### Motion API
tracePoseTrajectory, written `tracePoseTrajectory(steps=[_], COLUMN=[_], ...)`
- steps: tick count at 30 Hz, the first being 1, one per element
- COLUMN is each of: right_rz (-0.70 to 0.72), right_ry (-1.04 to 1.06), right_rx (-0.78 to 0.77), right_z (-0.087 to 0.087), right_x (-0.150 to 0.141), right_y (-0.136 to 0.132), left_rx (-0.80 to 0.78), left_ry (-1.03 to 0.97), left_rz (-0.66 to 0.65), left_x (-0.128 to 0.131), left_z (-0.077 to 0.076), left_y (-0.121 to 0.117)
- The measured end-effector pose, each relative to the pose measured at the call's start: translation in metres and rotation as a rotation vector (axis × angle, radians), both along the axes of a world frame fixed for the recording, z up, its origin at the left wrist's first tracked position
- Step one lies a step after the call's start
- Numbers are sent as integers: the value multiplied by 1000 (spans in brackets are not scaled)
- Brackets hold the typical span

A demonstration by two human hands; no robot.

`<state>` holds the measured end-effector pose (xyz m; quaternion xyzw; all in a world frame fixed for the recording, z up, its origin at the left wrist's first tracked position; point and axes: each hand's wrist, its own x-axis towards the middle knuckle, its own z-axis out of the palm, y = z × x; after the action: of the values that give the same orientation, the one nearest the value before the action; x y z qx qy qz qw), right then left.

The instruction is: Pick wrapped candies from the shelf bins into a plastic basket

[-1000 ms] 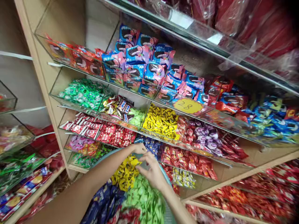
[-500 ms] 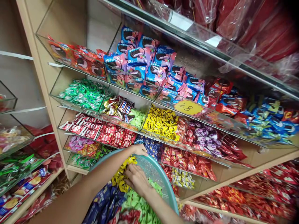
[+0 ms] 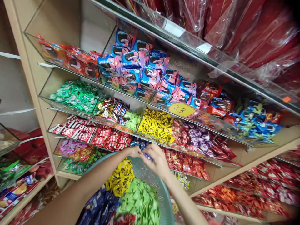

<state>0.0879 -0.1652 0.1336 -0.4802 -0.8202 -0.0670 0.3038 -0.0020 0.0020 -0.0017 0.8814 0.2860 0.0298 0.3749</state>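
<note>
A green-blue plastic basket point(image 3: 167, 190) holds yellow-wrapped candies point(image 3: 120, 176), light-green packets point(image 3: 142, 200), dark-blue packets point(image 3: 98, 207) and some red ones. At its far rim, my left hand point(image 3: 134, 152) is closed, seemingly around the edge; its fingertips are hidden. Close beside it, above the rim, my right hand point(image 3: 157, 157) points leftward with bent fingers apart. Blue shows between those fingers, and I see nothing held. Behind both hands lie blue packets point(image 3: 140, 143) in a low shelf bin.
Clear-fronted shelf bins hold yellow candies point(image 3: 157, 123), green candies point(image 3: 76, 95), red packets point(image 3: 112, 137) and blue-pink cookie packs point(image 3: 133, 59). A yellow tag marked 28 point(image 3: 182, 108) hangs on one front. Red wrapped bags point(image 3: 234, 28) fill the top shelf.
My right hand has risen out of the basket from the yellow candies to the far rim beside my left hand. The left hand stays at the rim; the view has shifted slightly.
</note>
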Motion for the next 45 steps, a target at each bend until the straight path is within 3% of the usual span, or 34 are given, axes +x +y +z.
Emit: tracePoseTrajectory(steps=[4, 7, 11, 16, 28, 39, 45], right_rz=[-226, -416, -472, -617, -736, -668, -530], right_ry=[-21, -109, -202, -333, -426, -373, -197], right_rx=[41, -72, -314, -612, -823, -771, -497], right_z=[48, 63, 69, 78, 86, 91, 120], right_x=[41, 69, 87, 79, 58, 68, 65], right_y=[32, 56, 73, 79, 100, 89, 45], left_rx=[-12, -23, -39, -31, -42, -46, -45], left_ry=[22, 33, 28, 35, 72, 67, 72], left_rz=[34, 46, 34, 52, 80, 68, 64], left_x=[-1, -2, -4, -5, -5, -6, -4], left_z=[2, 4, 7, 10, 17, 20, 17], left_y=[-1, -3, -5, -6, -11, -11, -9])
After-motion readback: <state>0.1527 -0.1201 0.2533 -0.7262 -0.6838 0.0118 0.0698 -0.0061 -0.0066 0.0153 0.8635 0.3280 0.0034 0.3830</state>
